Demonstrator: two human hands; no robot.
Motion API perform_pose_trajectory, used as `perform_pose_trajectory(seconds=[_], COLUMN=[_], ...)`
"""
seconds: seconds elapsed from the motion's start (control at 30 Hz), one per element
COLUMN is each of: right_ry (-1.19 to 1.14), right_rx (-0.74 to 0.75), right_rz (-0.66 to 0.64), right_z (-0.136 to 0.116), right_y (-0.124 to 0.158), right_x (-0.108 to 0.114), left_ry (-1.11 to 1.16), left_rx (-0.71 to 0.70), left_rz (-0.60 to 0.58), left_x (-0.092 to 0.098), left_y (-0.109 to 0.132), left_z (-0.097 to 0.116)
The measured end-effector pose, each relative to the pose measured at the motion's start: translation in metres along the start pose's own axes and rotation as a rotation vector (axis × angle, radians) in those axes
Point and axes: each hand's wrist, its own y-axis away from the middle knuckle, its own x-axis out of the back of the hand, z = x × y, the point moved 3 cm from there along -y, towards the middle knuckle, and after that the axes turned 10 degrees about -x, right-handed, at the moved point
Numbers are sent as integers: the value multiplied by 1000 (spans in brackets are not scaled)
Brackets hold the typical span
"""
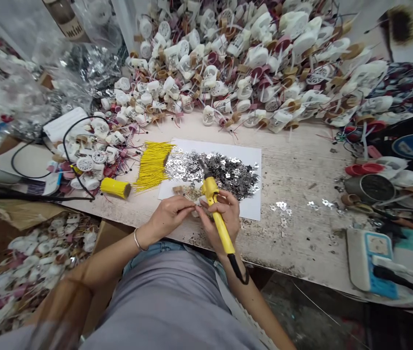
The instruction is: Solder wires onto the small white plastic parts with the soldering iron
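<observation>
My right hand is wrapped round a yellow soldering iron, its dark tip pointing up over a pile of small metal plates. The thumb and fingertips of that hand also meet my left hand. My left fingers are pinched together on a small whitish piece, mostly hidden between the hands. Under the metal plates lies a white sheet. A row of yellow wires is spread at its left, beside a tied yellow wire bundle.
White plastic assemblies with wires are heaped along the back. At the right edge sit a power socket and a grey cylinder. Loose metal plates lie right of the sheet. A box of parts stands lower left.
</observation>
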Motion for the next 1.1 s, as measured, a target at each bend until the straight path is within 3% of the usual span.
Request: perform_pose_trajectory(seconds=[0.1, 0.2, 0.3, 0.4, 0.47, 0.6, 0.77, 0.93, 1.1], right_ry=[36, 12, -48, -92, -83, 18, 29, 80, 111], right_rx=[41, 120, 63, -40, -30, 168, 109, 190, 226], right_rz=[77, -7, -78, 13, 35, -82, -232, -312, -301], right_z=[-5, -10, -12, -10, -9, -16, -27, -31, -33], right_y=[2, 4, 7, 10, 14, 26, 40, 43, 41], right_x=[1, -1, 0, 11, 22, 49, 80, 83, 82], left_ry=[10, 4, -2, -93, -173, -143, -8, 12, 25], left_rx=[34, 107, 147, 112, 93, 191, 275, 268, 263], left_rz=[-15, -73, -124, -85, -80, -200, -203, -232, -273], left_x=[2, 1, 1, 4, 5, 4, 6, 6, 4], left_y=[-1, -1, 2, 5, 6, 4, -5, -9, -11], left_z=[3, 5, 4, 4, 4, -2, -6, -10, -14])
